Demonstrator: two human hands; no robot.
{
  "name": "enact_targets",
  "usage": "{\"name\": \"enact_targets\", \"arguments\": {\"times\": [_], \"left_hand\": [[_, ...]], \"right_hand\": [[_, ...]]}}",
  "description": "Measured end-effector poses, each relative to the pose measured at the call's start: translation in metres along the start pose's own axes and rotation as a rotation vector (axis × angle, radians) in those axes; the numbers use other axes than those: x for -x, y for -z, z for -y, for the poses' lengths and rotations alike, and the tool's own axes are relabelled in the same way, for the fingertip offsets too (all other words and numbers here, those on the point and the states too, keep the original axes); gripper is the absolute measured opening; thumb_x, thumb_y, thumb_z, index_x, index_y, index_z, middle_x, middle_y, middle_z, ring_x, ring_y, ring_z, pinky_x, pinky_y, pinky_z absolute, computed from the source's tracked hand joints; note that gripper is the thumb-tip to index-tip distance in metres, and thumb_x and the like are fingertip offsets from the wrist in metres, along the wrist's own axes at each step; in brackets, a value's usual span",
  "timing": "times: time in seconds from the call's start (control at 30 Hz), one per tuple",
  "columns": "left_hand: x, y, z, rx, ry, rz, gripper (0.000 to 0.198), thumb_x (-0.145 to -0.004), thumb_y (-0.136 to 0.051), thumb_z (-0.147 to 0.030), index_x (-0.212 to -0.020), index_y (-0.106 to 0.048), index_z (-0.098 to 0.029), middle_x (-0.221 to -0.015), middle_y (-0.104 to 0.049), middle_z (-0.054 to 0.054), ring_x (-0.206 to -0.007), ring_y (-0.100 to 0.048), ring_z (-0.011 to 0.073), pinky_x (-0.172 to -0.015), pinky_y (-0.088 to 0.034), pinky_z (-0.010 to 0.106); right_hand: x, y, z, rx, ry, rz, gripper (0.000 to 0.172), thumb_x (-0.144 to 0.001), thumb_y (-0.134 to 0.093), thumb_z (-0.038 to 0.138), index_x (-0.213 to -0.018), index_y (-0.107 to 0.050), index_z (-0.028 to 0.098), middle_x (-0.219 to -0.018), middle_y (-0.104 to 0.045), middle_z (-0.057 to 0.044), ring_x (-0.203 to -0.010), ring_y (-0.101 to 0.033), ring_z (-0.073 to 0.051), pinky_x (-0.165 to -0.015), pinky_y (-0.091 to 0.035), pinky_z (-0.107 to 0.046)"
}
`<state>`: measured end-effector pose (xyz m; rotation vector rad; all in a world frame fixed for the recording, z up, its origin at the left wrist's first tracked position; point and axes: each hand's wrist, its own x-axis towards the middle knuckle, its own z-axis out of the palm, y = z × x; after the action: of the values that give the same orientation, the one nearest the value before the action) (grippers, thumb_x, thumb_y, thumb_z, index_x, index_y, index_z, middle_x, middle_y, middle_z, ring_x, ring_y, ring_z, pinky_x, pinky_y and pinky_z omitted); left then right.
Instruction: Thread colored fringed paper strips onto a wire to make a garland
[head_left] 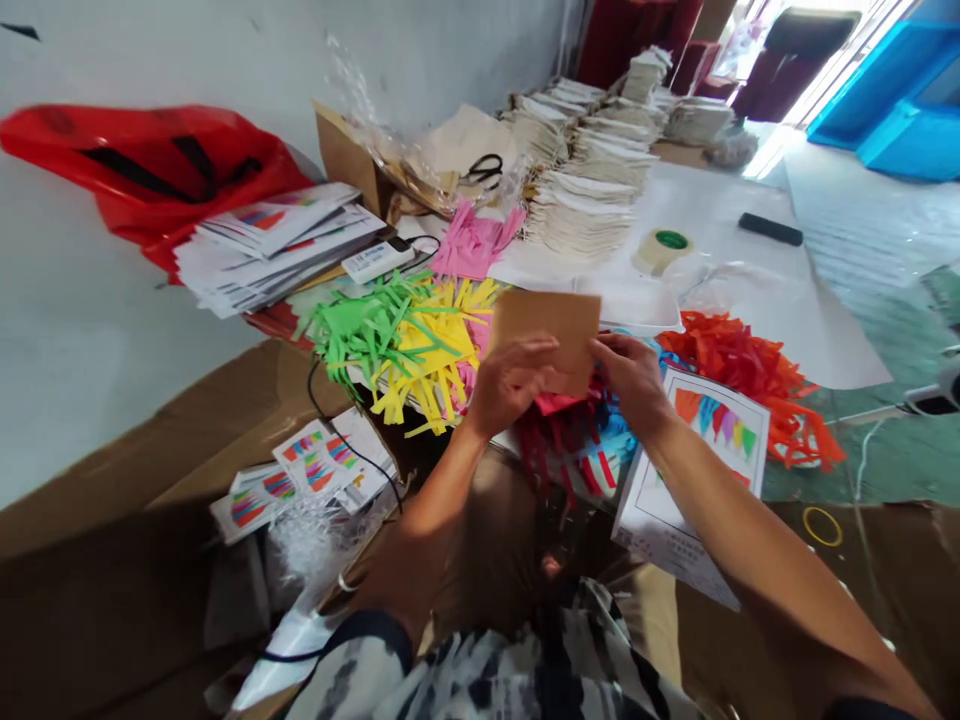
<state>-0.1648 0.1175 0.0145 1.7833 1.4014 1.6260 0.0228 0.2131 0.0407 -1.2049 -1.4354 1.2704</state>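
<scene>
A plain square of brown cardboard (pixel 551 315) is raised above the near edge of the table. My right hand (pixel 630 375) pinches its right edge between thumb and fingers. Across the card's lower left lies my left hand (pixel 510 385), its fingers stretched out and apart in front of the card; whether they touch it I cannot tell. Under the card hang dark red fringed paper strips (pixel 562 455) and blue strips (pixel 619 440). Yellow fringe (pixel 435 345) and green fringe (pixel 367 325) spread out left of my hands. Beside my right forearm is a printed sheet (pixel 716 425) showing coloured bunting.
Orange-red fringe (pixel 750 375) lies at right, pink fringe (pixel 472 240) behind. Farther back are stacked pale bundles (pixel 585 205), a tape roll (pixel 664 250) and scissors (pixel 484 170). Printed sheets (pixel 277 250) pile up at left by a red bag (pixel 172 160). A black cable (pixel 352 450) hangs down.
</scene>
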Motion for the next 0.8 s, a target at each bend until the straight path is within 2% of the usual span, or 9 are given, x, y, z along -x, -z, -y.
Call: {"name": "enact_targets", "arguments": {"times": [0.07, 0.13, 0.17, 0.23, 0.33, 0.43, 0.5, 0.63, 0.8], "left_hand": [[-0.009, 0.01, -0.002, -0.07, 0.027, -0.217, 0.051, -0.102, -0.069, -0.046, -0.148, -0.062, -0.027, -0.158, -0.062, 0.012, -0.152, -0.054, 0.0259, -0.128, -0.044, 0.048], [-0.022, 0.018, -0.002, -0.037, 0.09, -0.299, 0.069, -0.099, -0.07, -0.057, -0.159, -0.05, -0.03, -0.169, -0.05, 0.012, -0.161, -0.043, 0.0271, -0.13, -0.041, 0.048], [-0.029, 0.02, -0.003, 0.041, 0.123, -0.263, 0.074, -0.098, -0.069, -0.063, -0.161, -0.047, -0.03, -0.171, -0.048, 0.013, -0.162, -0.042, 0.0278, -0.129, -0.043, 0.048], [-0.041, 0.017, -0.008, 0.27, 0.185, -0.109, 0.077, -0.097, -0.065, -0.07, -0.16, -0.049, -0.029, -0.166, -0.054, 0.014, -0.156, -0.051, 0.0286, -0.122, -0.051, 0.046], [-0.055, -0.001, -0.023, 0.524, 0.293, 0.106, 0.075, -0.097, -0.062, -0.072, -0.155, -0.057, -0.027, -0.148, -0.071, 0.013, -0.133, -0.071, 0.0279, -0.096, -0.067, 0.039], [-0.061, -0.026, -0.038, 0.577, 0.367, 0.151, 0.07, -0.092, -0.072, -0.064, -0.149, -0.064, -0.024, -0.134, -0.078, 0.011, -0.118, -0.077, 0.0257, -0.079, -0.067, 0.032], [-0.062, -0.042, -0.046, 0.618, 0.374, 0.207, 0.061, -0.09, -0.077, -0.061, -0.138, -0.072, -0.024, -0.129, -0.08, 0.01, -0.116, -0.078, 0.0252, -0.08, -0.067, 0.031], [-0.053, -0.078, -0.058, 0.786, 0.398, 0.466, 0.047, -0.095, -0.072, -0.061, -0.123, -0.079, -0.024, -0.122, -0.082, 0.011, -0.112, -0.08, 0.0282, -0.085, -0.069, 0.038], [-0.041, -0.119, -0.071, 0.931, 0.479, 0.533, 0.048, -0.095, -0.073, -0.06, -0.125, -0.076, -0.022, -0.124, -0.082, 0.012, -0.105, -0.082, 0.0283, -0.085, -0.07, 0.041]], "right_hand": [[0.017, 0.018, 0.009, -0.049, 0.03, -0.066, 0.044, -0.07, -0.084, 0.061, -0.085, -0.071, 0.022, -0.064, -0.058, 0.005, -0.051, -0.046, -0.01, -0.047, -0.036, -0.024], [0.036, 0.036, 0.019, -0.101, 0.059, -0.125, 0.041, -0.07, -0.087, 0.057, -0.083, -0.07, 0.022, -0.06, -0.051, 0.007, -0.048, -0.037, -0.007, -0.044, -0.028, -0.023], [0.045, 0.043, 0.023, -0.133, 0.066, -0.153, 0.04, -0.069, -0.09, 0.054, -0.081, -0.07, 0.022, -0.06, -0.049, 0.008, -0.048, -0.035, -0.007, -0.043, -0.025, -0.022], [0.063, 0.057, 0.027, -0.201, 0.057, -0.192, 0.038, -0.067, -0.095, 0.048, -0.08, -0.071, 0.021, -0.059, -0.047, 0.008, -0.048, -0.033, -0.005, -0.042, -0.023, -0.02], [0.088, 0.076, 0.025, -0.288, 0.022, -0.224, 0.037, -0.067, -0.097, 0.045, -0.081, -0.073, 0.021, -0.058, -0.045, 0.009, -0.047, -0.032, -0.005, -0.041, -0.024, -0.018], [0.111, 0.098, 0.018, -0.319, 0.01, -0.288, 0.036, -0.067, -0.097, 0.045, -0.081, -0.073, 0.022, -0.057, -0.044, 0.009, -0.045, -0.032, -0.005, -0.039, -0.027, -0.018], [0.126, 0.112, 0.014, -0.319, 0.002, -0.342, 0.036, -0.066, -0.097, 0.045, -0.08, -0.073, 0.022, -0.058, -0.044, 0.009, -0.045, -0.032, -0.004, -0.039, -0.028, -0.018], [0.156, 0.133, 0.008, -0.304, -0.008, -0.439, 0.035, -0.066, -0.097, 0.044, -0.081, -0.074, 0.022, -0.061, -0.047, 0.009, -0.046, -0.03, -0.004, -0.04, -0.027, -0.017], [0.185, 0.15, 0.001, -0.297, 0.025, -0.539, 0.031, -0.072, -0.095, 0.042, -0.082, -0.074, 0.021, -0.063, -0.045, 0.008, -0.05, -0.033, -0.004, -0.045, -0.027, -0.017]]}}
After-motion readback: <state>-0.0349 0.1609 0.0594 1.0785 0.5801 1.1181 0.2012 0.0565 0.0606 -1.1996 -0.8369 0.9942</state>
